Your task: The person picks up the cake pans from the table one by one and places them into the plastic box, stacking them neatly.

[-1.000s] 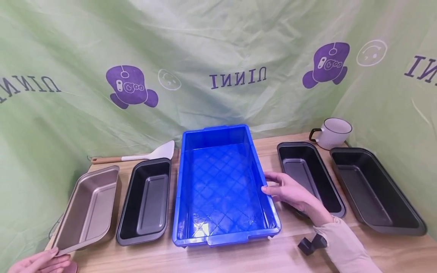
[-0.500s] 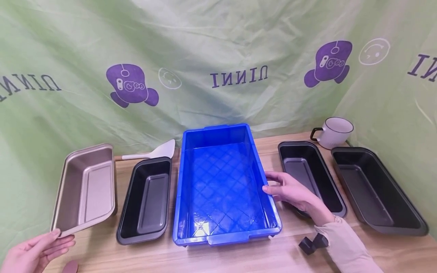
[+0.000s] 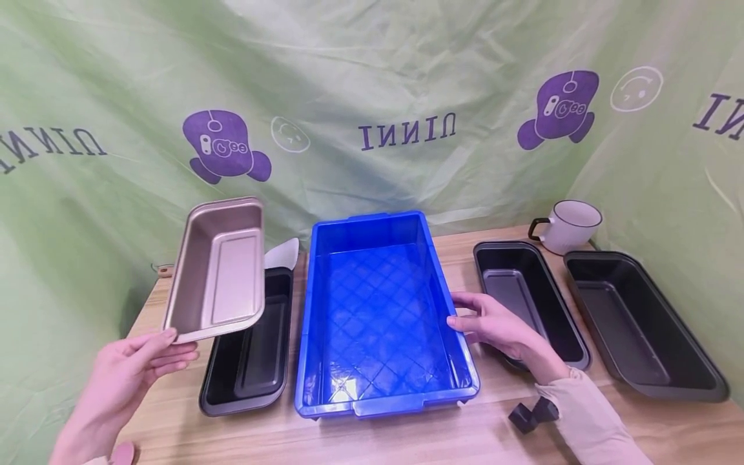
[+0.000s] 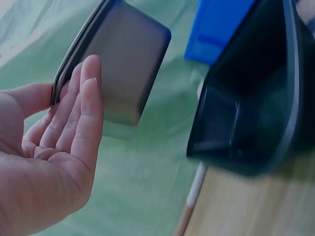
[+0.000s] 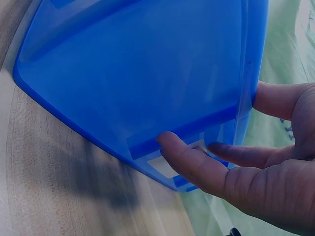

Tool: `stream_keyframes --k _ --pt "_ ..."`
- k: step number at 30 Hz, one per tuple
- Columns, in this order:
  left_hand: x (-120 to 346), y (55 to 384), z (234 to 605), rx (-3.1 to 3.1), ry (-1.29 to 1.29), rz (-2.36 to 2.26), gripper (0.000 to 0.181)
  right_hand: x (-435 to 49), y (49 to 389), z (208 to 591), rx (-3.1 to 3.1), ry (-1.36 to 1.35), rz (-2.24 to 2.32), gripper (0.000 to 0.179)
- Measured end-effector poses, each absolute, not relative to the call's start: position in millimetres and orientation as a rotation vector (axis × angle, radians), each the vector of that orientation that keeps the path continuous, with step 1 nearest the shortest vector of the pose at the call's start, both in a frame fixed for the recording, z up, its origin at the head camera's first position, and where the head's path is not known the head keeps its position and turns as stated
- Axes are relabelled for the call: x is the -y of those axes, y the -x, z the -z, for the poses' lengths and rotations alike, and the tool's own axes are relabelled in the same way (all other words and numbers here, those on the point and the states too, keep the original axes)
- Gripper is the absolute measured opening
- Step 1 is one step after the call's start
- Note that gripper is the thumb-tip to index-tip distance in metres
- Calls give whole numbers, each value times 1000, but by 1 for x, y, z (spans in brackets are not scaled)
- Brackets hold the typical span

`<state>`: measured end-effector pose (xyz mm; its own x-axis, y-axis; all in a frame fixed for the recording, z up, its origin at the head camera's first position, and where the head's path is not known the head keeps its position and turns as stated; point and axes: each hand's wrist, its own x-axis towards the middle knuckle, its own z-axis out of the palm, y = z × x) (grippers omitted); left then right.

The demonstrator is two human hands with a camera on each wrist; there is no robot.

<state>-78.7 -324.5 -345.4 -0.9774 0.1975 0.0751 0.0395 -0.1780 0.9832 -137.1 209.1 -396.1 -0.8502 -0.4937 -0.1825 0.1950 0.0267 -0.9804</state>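
Note:
A gold-coloured loaf pan [image 3: 238, 278] hangs tilted in the air in the head view, its inside facing me. My left hand [image 3: 130, 381] pinches its near left rim corner; in the left wrist view the thumb is on the rim and the fingers lie behind it. Beneath the raised pan, a dark loaf pan [image 3: 264, 361] on the table is partly hidden. A blue plastic bin [image 3: 378, 323] stands in the middle, with nothing inside. At its right side my right hand [image 3: 500, 326] grips the rim, thumb on top and fingers against the outer wall.
Two more dark loaf pans [image 3: 514, 294] stand to the right, partly behind the right arm. A white mug [image 3: 572, 226] with a black handle is at the back right. The white spatula [image 3: 285, 254] lies at the back left, mostly covered. A green printed cloth [image 3: 407, 174] encloses the table.
My left hand has lifted the gold loaf pan from the table's left side and carried it rightward, over the dark pan. My right hand has stayed on the bin.

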Motion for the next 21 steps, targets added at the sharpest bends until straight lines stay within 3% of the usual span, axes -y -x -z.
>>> stream_keyframes --k 6,21 --pt "282 96 336 -1926 -319 -2296 35 -208 138 397 -1834 303 1859 75" --pt "189 115 330 -1938 7 -2083 12 -210 137 394 -1825 314 1863 74"
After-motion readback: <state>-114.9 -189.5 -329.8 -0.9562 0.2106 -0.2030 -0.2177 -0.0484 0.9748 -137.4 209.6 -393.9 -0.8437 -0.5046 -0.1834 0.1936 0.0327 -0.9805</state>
